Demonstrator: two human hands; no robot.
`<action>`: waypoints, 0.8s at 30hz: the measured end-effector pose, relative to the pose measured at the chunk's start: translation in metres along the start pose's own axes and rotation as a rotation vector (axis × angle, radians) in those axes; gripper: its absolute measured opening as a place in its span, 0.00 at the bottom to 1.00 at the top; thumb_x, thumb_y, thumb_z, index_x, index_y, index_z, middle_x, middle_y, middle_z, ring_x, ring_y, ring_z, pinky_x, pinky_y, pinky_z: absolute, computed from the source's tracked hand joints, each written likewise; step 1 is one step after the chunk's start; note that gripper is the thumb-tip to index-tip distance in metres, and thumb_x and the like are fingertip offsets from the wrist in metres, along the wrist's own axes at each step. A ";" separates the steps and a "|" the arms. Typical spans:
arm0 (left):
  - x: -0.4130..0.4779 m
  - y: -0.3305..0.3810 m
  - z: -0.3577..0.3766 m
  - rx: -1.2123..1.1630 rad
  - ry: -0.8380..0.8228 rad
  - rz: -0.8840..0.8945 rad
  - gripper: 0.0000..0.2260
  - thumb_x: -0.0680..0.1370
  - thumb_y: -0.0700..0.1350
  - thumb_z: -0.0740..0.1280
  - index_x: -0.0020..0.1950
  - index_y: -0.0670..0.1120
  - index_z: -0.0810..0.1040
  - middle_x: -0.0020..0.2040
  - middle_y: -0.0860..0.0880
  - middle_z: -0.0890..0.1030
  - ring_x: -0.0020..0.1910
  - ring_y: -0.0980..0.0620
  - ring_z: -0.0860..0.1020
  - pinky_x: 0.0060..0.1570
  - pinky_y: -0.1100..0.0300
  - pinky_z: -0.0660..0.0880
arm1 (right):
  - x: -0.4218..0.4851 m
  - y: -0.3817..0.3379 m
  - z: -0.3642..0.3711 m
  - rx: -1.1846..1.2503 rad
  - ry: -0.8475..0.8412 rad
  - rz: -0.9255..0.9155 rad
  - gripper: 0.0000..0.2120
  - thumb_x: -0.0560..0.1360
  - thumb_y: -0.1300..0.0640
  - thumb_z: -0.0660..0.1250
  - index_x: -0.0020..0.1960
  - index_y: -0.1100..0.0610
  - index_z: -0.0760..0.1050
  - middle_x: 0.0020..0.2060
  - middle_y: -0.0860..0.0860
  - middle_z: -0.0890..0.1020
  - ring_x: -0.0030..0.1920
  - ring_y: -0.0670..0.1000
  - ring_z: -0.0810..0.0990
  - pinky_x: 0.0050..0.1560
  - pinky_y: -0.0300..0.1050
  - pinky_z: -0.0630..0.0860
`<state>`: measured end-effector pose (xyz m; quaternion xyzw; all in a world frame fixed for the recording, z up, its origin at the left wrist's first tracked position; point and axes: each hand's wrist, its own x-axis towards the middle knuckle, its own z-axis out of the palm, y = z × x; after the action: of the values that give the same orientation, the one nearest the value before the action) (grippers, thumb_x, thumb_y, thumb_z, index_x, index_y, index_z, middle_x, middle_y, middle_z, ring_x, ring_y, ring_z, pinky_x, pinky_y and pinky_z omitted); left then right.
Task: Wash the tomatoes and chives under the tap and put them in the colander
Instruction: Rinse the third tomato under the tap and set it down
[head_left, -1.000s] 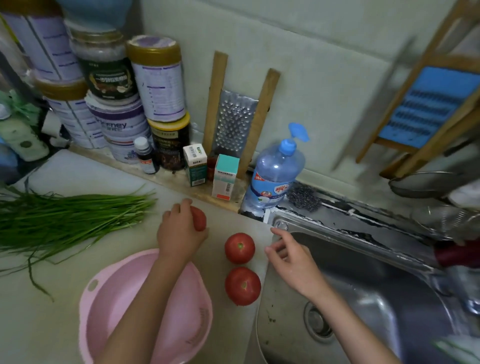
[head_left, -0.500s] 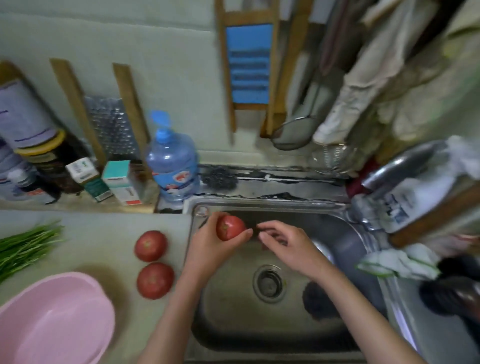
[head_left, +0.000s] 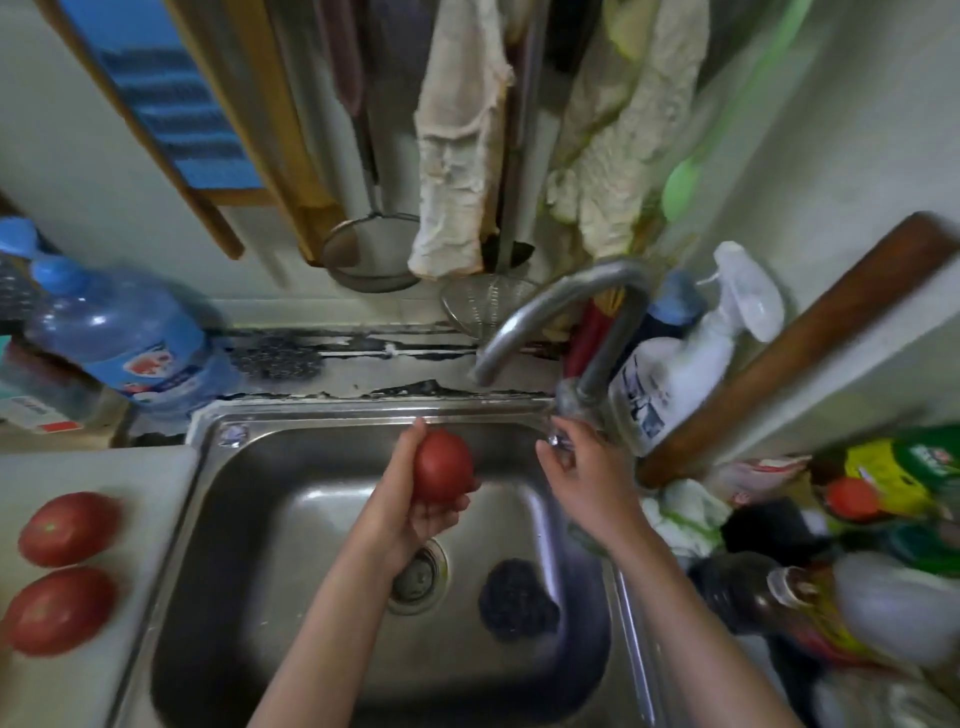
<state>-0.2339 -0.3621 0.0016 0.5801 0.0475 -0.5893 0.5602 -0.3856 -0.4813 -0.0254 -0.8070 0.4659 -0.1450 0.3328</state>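
Since the last look my right hand (head_left: 587, 478) has left the tomato's side and gone out to the foot of the tap, while my left hand (head_left: 410, 512) has carried the tomato further out over the basin. By size: the sink (head_left: 291, 519) lies under both hands, with no water running in it that I can see, and a dark scrubber (head_left: 519, 603) rests on its floor below the right wrist. The tap (head_left: 556, 304) arches above and beyond the right hand, its mouth just past the left fingertips, with no stream showing. The left hand is cupped under and round the tomato (head_left: 443, 467), gripping it in the air close beside the right hand. The right hand's fingers pinch the small shiny knob (head_left: 557, 440) at the tap's foot, though blur hides how firm that hold is. A second tomato (head_left: 70, 527) and a third tomato (head_left: 60, 608) sit on the counter (head_left: 104, 467), well off to the left of the left forearm. The chives and colander are out of view. I judge this the very start of washing the first tomato. Next the knob wants turning to start the flow, then the tomato should be brought under the spout's mouth and rubbed.
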 end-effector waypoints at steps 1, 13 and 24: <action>0.003 -0.003 0.005 0.001 -0.006 -0.016 0.23 0.76 0.63 0.59 0.48 0.43 0.77 0.35 0.40 0.83 0.22 0.52 0.75 0.23 0.66 0.72 | 0.002 0.006 0.001 -0.005 -0.042 0.009 0.19 0.78 0.48 0.61 0.67 0.55 0.71 0.60 0.52 0.78 0.56 0.50 0.78 0.56 0.41 0.71; 0.021 -0.011 0.023 -0.156 -0.075 -0.127 0.27 0.74 0.66 0.58 0.49 0.41 0.74 0.37 0.40 0.82 0.18 0.55 0.67 0.17 0.70 0.64 | 0.016 0.025 0.008 -0.067 -0.055 -0.106 0.16 0.81 0.49 0.53 0.39 0.56 0.68 0.35 0.49 0.73 0.37 0.50 0.73 0.39 0.48 0.71; 0.023 -0.012 0.020 -0.226 -0.128 -0.184 0.28 0.73 0.66 0.60 0.50 0.40 0.75 0.38 0.40 0.81 0.19 0.54 0.69 0.17 0.69 0.67 | 0.008 0.037 0.016 0.095 0.044 -0.139 0.15 0.80 0.58 0.59 0.35 0.55 0.67 0.28 0.45 0.68 0.30 0.43 0.68 0.33 0.39 0.64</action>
<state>-0.2480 -0.3857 -0.0156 0.4679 0.1309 -0.6648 0.5674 -0.3971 -0.4943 -0.0633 -0.8174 0.4085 -0.2073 0.3494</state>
